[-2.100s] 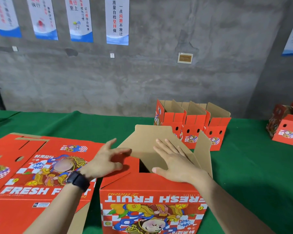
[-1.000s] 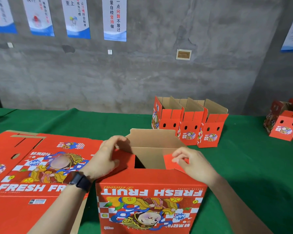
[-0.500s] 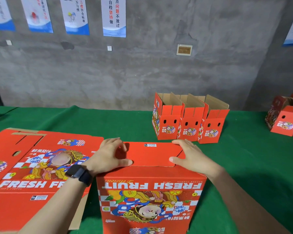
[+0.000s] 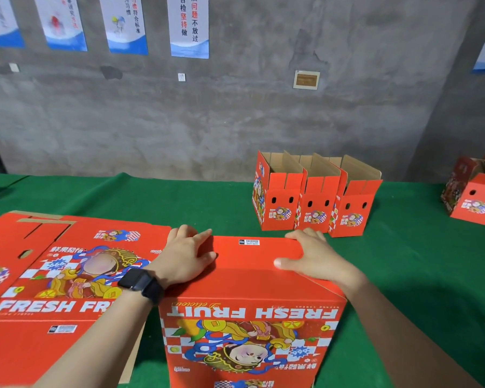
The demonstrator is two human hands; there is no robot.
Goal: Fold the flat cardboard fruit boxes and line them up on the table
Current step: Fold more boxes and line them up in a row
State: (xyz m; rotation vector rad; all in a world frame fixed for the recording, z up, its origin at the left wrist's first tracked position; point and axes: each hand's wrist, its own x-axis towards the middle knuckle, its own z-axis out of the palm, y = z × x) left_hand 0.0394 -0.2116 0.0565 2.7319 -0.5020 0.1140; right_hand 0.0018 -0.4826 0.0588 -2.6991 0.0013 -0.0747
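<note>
a person's left hand (image 4: 189, 254) and right hand (image 4: 311, 256) press palm down, fingers fairly straight and gripping nothing, on the closed top panel of a red fruit box (image 4: 249, 331). the box stands at the near edge of a green-covered table (image 4: 403, 261), and its "fresh fruit" print reads upside down to the camera. a black watch (image 4: 140, 282) sits on the left wrist. just to the box's left lie the flat boxes (image 4: 53, 275), unfolded, printed side up. beyond the right hand, three folded boxes (image 4: 315, 200) stand side by side, touching, tops open. more red boxes (image 4: 473, 197) sit well apart at the table's far right. posters (image 4: 189, 26) hang on the concrete wall (image 4: 235, 113) behind.
</note>
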